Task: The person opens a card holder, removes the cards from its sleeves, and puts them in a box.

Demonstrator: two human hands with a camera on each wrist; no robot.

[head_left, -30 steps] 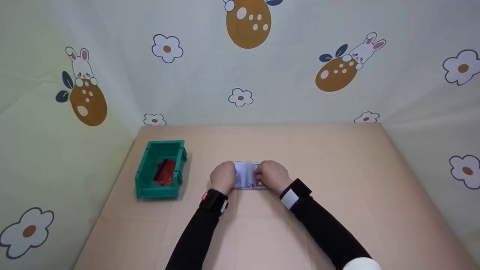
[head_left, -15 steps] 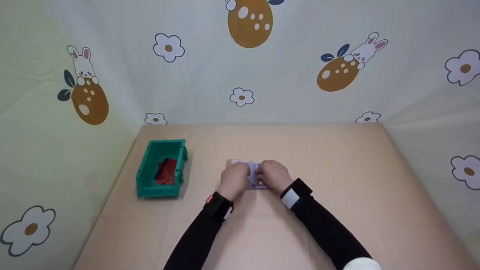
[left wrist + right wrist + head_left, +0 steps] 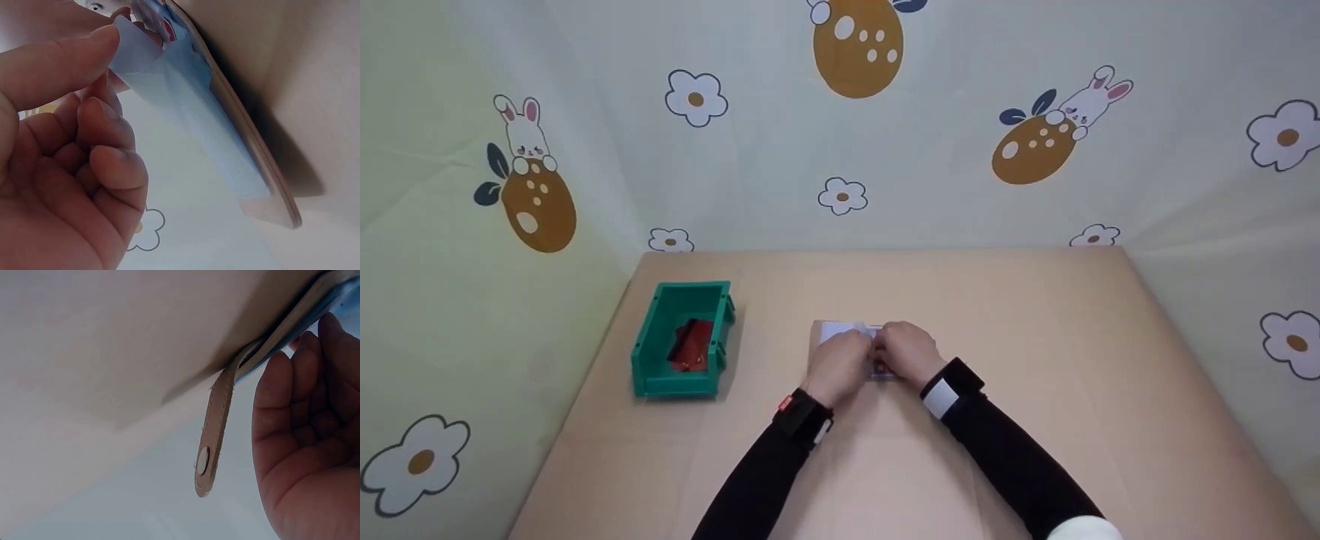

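Note:
A tan card holder (image 3: 815,336) with clear plastic sleeves lies spread open on the table, between the two hands. My left hand (image 3: 838,366) reaches over its middle; in the left wrist view the thumb and forefinger pinch the corner of a bluish clear sleeve (image 3: 135,48), lifting it from the pages. My right hand (image 3: 911,352) holds the sleeves on the right side, fingers curled, close against the left fingertips. A strap (image 3: 215,422) with a metal snap sticks out from the cover beside the right hand. Both hands hide much of the pages.
A green bin (image 3: 675,385) stands on the left of the table (image 3: 1005,300), with a dark red item (image 3: 695,349) in it. Patterned curtains (image 3: 765,135) surround the table at the back and sides. A white round thing (image 3: 1084,528) shows at the bottom right edge.
My left hand has moved right from the card holder's left edge across to its middle, beside the right hand, uncovering the left page. The right hand has stayed in place.

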